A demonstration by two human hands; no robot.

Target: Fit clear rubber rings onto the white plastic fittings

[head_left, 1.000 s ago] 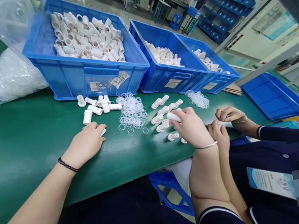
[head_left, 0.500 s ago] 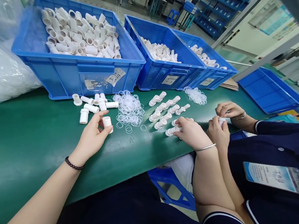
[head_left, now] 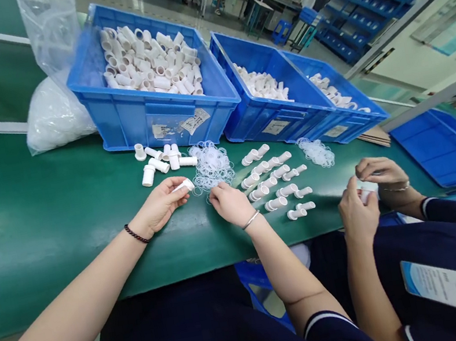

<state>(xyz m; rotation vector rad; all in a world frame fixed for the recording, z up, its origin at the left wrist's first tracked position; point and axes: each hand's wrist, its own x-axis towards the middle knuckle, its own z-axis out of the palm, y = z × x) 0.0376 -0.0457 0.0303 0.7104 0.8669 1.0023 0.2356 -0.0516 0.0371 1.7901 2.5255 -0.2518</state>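
Left hand: the left hand [head_left: 162, 204] pinches a white plastic fitting [head_left: 184, 186] between thumb and fingertips, just above the green tabletop [head_left: 20, 219], its forearm stretched in from the lower left with a dark bead bracelet [head_left: 136, 234] at the wrist.
Right hand: the right hand [head_left: 228, 202] rests palm down, its fingertips curled together at the near edge of the pile of clear rings [head_left: 210, 165]; whether a ring is already pinched cannot be told.
Fitting: a short stiff tube, judged light and smooth; best gripped across its round body, as it is now.
Rings: thin, soft and see-through, likely to cling or slip; one is best nipped at its edge with the fingertips.
Nearby parts: loose fittings [head_left: 160, 162] lie beyond the left hand; rows of white pieces [head_left: 276, 182] lie to the right of the right hand.
Bins: the nearest blue bin [head_left: 165, 117] is heaped with white tubes.
Co-worker: another person's two hands [head_left: 368, 193] work close together at the right.
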